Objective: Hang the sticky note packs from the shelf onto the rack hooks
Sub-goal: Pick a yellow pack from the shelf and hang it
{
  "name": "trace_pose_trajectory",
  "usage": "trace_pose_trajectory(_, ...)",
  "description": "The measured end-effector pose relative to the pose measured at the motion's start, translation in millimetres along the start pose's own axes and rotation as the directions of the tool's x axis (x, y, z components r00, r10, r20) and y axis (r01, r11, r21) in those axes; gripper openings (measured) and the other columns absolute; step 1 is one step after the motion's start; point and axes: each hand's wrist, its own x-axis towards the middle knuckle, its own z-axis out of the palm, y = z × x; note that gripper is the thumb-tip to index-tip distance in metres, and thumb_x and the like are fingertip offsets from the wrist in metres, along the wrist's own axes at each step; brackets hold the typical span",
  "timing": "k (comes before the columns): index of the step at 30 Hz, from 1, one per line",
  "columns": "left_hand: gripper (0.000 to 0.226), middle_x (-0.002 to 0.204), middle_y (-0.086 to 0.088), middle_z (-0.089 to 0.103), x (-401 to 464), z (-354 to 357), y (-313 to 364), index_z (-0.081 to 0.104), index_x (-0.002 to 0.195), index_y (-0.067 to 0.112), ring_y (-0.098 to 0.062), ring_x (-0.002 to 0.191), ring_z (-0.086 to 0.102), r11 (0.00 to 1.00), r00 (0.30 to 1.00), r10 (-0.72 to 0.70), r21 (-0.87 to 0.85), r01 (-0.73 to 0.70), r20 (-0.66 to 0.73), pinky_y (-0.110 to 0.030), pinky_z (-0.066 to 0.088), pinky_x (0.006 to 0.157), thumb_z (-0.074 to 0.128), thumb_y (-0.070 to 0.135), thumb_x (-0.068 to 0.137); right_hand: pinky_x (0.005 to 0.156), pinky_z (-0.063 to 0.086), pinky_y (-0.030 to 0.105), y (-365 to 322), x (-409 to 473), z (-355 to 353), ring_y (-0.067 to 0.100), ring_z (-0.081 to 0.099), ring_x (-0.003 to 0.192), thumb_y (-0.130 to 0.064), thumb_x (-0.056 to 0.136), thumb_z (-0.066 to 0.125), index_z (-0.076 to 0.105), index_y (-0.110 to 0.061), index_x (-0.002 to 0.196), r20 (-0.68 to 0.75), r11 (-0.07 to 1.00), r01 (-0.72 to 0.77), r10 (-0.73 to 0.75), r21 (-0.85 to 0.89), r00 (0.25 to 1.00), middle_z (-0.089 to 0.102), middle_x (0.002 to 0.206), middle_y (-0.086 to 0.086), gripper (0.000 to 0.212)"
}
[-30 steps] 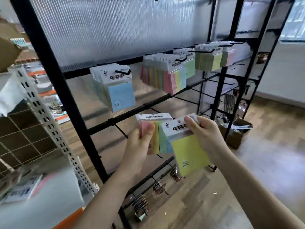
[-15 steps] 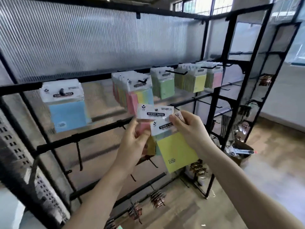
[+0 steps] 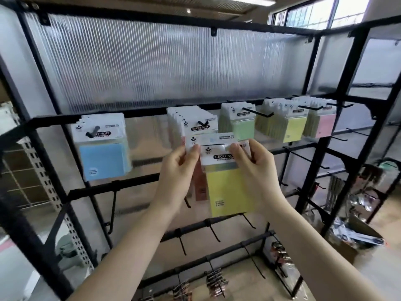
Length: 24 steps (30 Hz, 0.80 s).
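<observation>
I hold two sticky note packs in front of the black rack (image 3: 138,115). My right hand (image 3: 256,168) pinches the white header of a yellow pack (image 3: 227,192). My left hand (image 3: 180,172) pinches the header of a multicolour pack (image 3: 213,139) that lies behind the yellow one, its pink edge showing below. Both packs are just below a hook (image 3: 202,123) loaded with multicolour packs (image 3: 188,122). Other hooks carry blue packs (image 3: 103,157), green packs (image 3: 240,123), yellow packs (image 3: 288,127) and pink packs (image 3: 323,124).
Bare hooks stick out of the lower bars (image 3: 213,233) under my hands. Clip bundles (image 3: 214,281) hang near the floor. A cardboard box (image 3: 355,240) with items stands at the right on the wooden floor. A white perforated upright (image 3: 41,170) stands behind the rack at left.
Both hands have risen with the packs toward the multicolour hook row. My view has tilted up and swung left, so the rack's top bar shows.
</observation>
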Motion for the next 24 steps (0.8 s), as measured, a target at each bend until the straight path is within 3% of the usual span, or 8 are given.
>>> trace_pose_trajectory(3,0.063,0.056,-0.003,0.036,17,-2,2,0.050,0.075,-0.008,-0.016,0.053,0.035,0.993,0.994,0.096,0.066,-0.093,-0.046,-0.028,0.029,0.052,0.054,0.053,0.088,0.052,0.033,0.013,1,17,5,-0.005,0.045,0.055,-0.023,0.094,0.060,0.061,-0.023,0.072,0.001,0.999,0.037,-0.037,-0.013,0.999,0.058,0.059,-0.022,0.022)
trace_pose_trajectory(7,0.046,0.049,0.009,0.029,37,2,3,0.039,0.059,0.010,-0.007,0.046,0.027,0.985,0.987,0.132,0.124,-0.120,-0.095,-0.021,0.023,0.044,0.056,0.039,0.090,0.046,0.025,0.010,6,39,10,-0.003,0.037,0.047,-0.019,0.094,0.060,0.057,-0.040,0.051,0.023,0.999,0.031,-0.030,-0.035,0.999,0.047,0.047,-0.022,0.048)
trace_pose_trajectory(12,0.047,0.049,-0.001,0.031,52,8,-3,0.038,0.057,0.010,-0.010,0.046,0.029,0.975,0.981,0.175,0.155,-0.162,-0.079,-0.030,0.025,0.044,0.055,0.035,0.092,0.046,0.021,0.018,16,59,10,0.003,0.026,0.049,-0.023,0.095,0.059,0.043,-0.019,0.058,0.015,0.999,-0.001,0.001,-0.044,1.000,0.034,0.050,-0.014,0.041)
trace_pose_trajectory(16,0.048,0.048,0.004,0.032,59,7,-8,0.037,0.055,0.013,-0.012,0.045,0.031,0.970,0.975,0.199,0.161,-0.183,-0.093,-0.033,0.026,0.041,0.054,0.037,0.093,0.046,0.019,0.019,21,68,15,0.002,0.025,0.048,-0.022,0.095,0.059,0.036,-0.024,0.054,0.009,0.998,0.021,-0.021,-0.061,1.000,0.031,0.049,-0.015,0.046)
trace_pose_trajectory(19,0.047,0.046,0.009,0.031,65,4,-12,0.036,0.055,0.015,-0.008,0.045,0.029,0.961,0.971,0.215,0.201,-0.191,-0.102,-0.028,0.024,0.043,0.055,0.034,0.094,0.047,0.021,0.020,26,74,20,0.001,0.028,0.048,-0.024,0.094,0.060,0.041,-0.017,0.055,0.010,0.994,0.036,-0.035,-0.102,0.999,0.036,0.048,-0.015,0.044)
trace_pose_trajectory(22,0.045,0.048,0.006,0.035,67,3,-18,0.044,0.059,0.007,-0.008,0.046,0.032,0.929,0.958,0.272,0.286,-0.236,-0.094,-0.024,0.025,0.044,0.056,0.031,0.095,0.047,0.023,0.020,33,78,22,0.001,0.032,0.048,-0.023,0.094,0.061,0.051,-0.022,0.057,0.017,0.993,0.031,-0.029,-0.114,0.999,0.041,0.047,-0.016,0.038)
trace_pose_trajectory(24,0.038,0.055,0.001,0.042,66,4,-23,0.051,0.067,0.002,-0.009,0.050,0.036,0.895,0.941,0.319,0.362,-0.260,-0.114,-0.023,0.029,0.047,0.056,0.027,0.095,0.049,0.024,0.025,37,79,24,0.004,0.033,0.052,-0.025,0.093,0.061,0.059,-0.004,0.067,0.034,0.992,0.034,-0.030,-0.123,0.999,0.044,0.052,-0.008,0.034)
